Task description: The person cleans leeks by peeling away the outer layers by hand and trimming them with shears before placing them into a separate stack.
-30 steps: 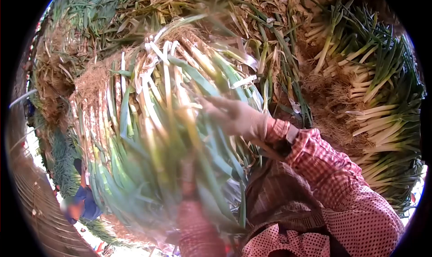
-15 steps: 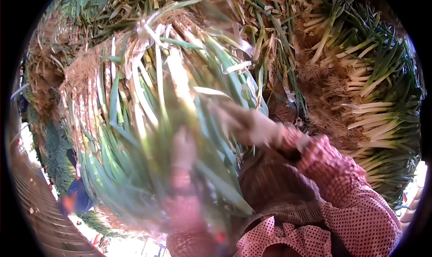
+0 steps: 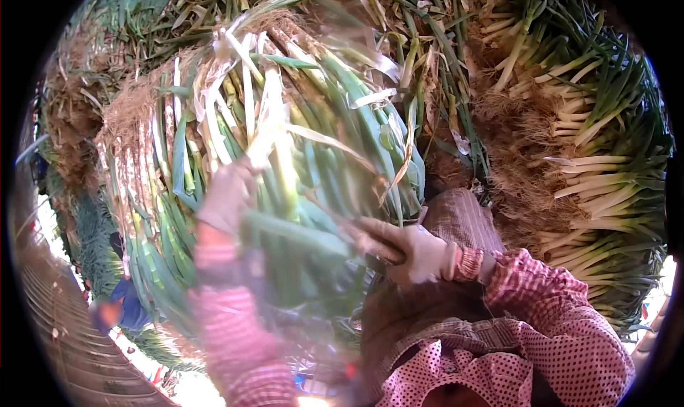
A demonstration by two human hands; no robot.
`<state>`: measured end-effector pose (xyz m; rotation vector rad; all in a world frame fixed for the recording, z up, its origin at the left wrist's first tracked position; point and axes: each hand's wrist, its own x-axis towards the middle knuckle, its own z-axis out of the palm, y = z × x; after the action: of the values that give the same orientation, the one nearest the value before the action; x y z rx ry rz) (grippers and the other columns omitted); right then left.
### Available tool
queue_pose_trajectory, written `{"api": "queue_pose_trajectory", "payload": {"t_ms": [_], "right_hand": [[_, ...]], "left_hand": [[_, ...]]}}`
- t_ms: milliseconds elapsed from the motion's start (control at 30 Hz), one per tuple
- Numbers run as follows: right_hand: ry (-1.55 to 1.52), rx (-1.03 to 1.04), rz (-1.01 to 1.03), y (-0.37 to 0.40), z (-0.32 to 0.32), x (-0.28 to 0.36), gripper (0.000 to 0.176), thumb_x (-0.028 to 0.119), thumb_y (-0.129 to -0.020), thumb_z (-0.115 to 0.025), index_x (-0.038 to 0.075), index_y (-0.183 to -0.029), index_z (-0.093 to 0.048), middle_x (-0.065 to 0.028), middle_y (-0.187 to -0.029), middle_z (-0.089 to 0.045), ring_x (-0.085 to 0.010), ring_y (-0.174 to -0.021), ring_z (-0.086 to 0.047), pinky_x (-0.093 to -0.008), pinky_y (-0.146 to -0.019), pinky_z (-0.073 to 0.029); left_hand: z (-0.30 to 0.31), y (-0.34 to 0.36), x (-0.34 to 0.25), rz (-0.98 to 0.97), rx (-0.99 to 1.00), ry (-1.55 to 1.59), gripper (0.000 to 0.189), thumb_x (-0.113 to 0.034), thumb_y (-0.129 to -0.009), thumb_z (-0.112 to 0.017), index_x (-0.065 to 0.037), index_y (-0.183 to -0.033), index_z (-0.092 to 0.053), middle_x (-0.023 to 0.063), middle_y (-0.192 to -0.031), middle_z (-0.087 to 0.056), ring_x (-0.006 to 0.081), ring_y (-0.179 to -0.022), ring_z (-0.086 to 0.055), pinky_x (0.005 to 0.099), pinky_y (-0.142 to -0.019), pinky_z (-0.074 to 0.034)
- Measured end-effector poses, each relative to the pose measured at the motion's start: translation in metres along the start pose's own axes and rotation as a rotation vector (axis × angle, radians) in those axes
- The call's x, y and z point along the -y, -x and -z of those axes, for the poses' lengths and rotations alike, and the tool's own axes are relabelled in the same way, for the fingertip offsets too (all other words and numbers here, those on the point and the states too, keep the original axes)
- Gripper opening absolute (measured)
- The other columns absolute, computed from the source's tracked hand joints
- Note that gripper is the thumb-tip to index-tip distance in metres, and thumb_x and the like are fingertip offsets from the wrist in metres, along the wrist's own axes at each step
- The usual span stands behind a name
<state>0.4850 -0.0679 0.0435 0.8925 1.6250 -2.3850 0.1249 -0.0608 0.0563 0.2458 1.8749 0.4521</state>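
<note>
My left hand (image 3: 226, 197), in a pale glove, is closed round the white stalk of a green onion (image 3: 265, 136) over the heap. Motion smears that hand and its sleeve. My right hand (image 3: 424, 254), gloved too, is lower and to the right, in front of my lap. Its stained fingers are curled together, and a broad green leaf (image 3: 299, 230) runs from beside my left wrist to their tips. Beneath both hands lies a large pile of green onions (image 3: 349, 122), roots at the far end and leaves toward me. A dry pale leaf (image 3: 331, 142) crosses the pile.
Along the right lies a long row of green onions (image 3: 595, 172), roots facing inward. Loose leaves and husks (image 3: 434, 72) litter the ground behind the pile. At the lower left are a corrugated surface (image 3: 71, 321) and part of a person in blue (image 3: 132, 305).
My left hand has moved up and left to the white stalk. My right hand has come down toward my lap, and the green leaf now stretches between the hands.
</note>
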Motion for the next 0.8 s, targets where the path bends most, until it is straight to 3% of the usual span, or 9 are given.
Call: {"api": "queue_pose_trajectory", "payload": {"t_ms": [133,233,300,333,400,433,500,667,800], "right_hand": [[0.093,0.019,-0.184,-0.053,0.023,0.021,0.093,0.009,-0.082,-0.069,0.014,-0.165,-0.026,-0.0193,-0.119,-0.072,-0.0292,-0.105,-0.073,-0.0385,-0.094,-0.058],[0.029,-0.222,-0.022,-0.118,0.026,-0.005,0.091,0.009,-0.079,-0.069,0.013,-0.162,-0.033,-0.0183,-0.121,-0.071,-0.029,-0.104,-0.072,-0.0367,-0.093,-0.056],[-0.051,-0.346,-0.028,-0.151,0.037,0.001,0.091,0.01,-0.077,-0.07,0.013,-0.161,-0.036,-0.018,-0.123,-0.07,-0.0282,-0.107,-0.071,-0.0359,-0.094,-0.055],[-0.111,-0.379,-0.093,-0.161,0.043,0.004,0.091,0.012,-0.075,-0.071,0.013,-0.16,-0.038,-0.018,-0.124,-0.07,-0.0274,-0.11,-0.07,-0.0357,-0.095,-0.055],[-0.068,-0.34,-0.021,-0.16,0.048,-0.013,0.094,0.013,-0.073,-0.071,0.013,-0.16,-0.037,-0.0182,-0.128,-0.068,-0.028,-0.116,-0.068,-0.0356,-0.098,-0.053],[-0.084,-0.299,-0.012,-0.148,0.046,-0.018,0.094,0.013,-0.073,-0.071,0.012,-0.161,-0.036,-0.0184,-0.129,-0.068,-0.0288,-0.116,-0.067,-0.0355,-0.099,-0.052],[-0.099,-0.211,-0.029,-0.112,0.038,-0.027,0.096,0.012,-0.072,-0.07,0.011,-0.161,-0.035,-0.019,-0.13,-0.067,-0.0297,-0.117,-0.067,-0.0353,-0.1,-0.051],[-0.103,-0.027,-0.155,-0.02,0.022,-0.014,0.097,0.01,-0.074,-0.068,0.007,-0.162,-0.03,-0.0207,-0.132,-0.066,-0.0257,-0.119,-0.066,-0.033,-0.102,-0.049],[-0.315,-0.046,-0.076,0.018,0.016,-0.005,0.093,-0.004,-0.077,-0.06,0.002,-0.163,-0.026,-0.0157,-0.14,-0.062,-0.0216,-0.122,-0.063,-0.0305,-0.104,-0.049]], "left_hand": [[0.018,-0.009,-0.085,-0.258,-0.002,0.432,0.026,-0.016,-0.102,-0.054,-0.003,-0.121,-0.066,0.0117,-0.102,-0.073,0.0133,-0.075,-0.069,0.0237,-0.06,-0.058],[0.035,-0.016,-0.081,-0.79,0.274,0.685,0.04,-0.015,-0.099,-0.059,-0.003,-0.137,-0.055,0.0153,-0.122,-0.068,0.0234,-0.102,-0.069,0.0326,-0.091,-0.058],[0.047,-0.062,-0.059,-0.618,0.444,1.247,0.03,-0.025,-0.099,-0.06,-0.001,-0.116,-0.068,0.016,-0.117,-0.071,0.0304,-0.107,-0.068,0.0411,-0.104,-0.056],[0.035,-0.098,-0.003,-0.589,0.104,0.531,0.032,-0.028,-0.098,-0.058,-0.002,-0.115,-0.069,0.0146,-0.112,-0.072,0.0285,-0.104,-0.069,0.0403,-0.102,-0.055],[-0.052,-0.037,0.019,-0.191,-0.385,-0.202,0.034,-0.028,-0.096,-0.06,-0.002,-0.115,-0.07,0.0166,-0.11,-0.075,0.0295,-0.103,-0.071,0.0409,-0.098,-0.053],[-0.077,-0.029,0.05,-0.449,-0.531,-0.579,0.035,-0.03,-0.097,-0.064,-0.002,-0.116,-0.069,0.0176,-0.102,-0.076,0.0316,-0.097,-0.074,0.04,-0.09,-0.058],[-0.095,-0.003,0.086,-0.071,-0.383,-0.811,0.041,-0.028,-0.093,-0.067,0.001,-0.122,-0.067,0.0171,-0.105,-0.077,0.0327,-0.1,-0.073,0.0422,-0.09,-0.056],[-0.074,-0.022,0.207,0.059,0.072,-0.261,0.037,-0.01,-0.092,-0.065,0.004,-0.126,-0.065,0.0076,-0.105,-0.075,0.019,-0.091,-0.071,0.03,-0.078,-0.056],[-0.073,0.029,0.163,0.068,0.2,0.251,0.04,-0.002,-0.09,-0.063,0.004,-0.13,-0.063,0.0059,-0.116,-0.071,0.0137,-0.093,-0.067,0.0262,-0.082,-0.054]]}}
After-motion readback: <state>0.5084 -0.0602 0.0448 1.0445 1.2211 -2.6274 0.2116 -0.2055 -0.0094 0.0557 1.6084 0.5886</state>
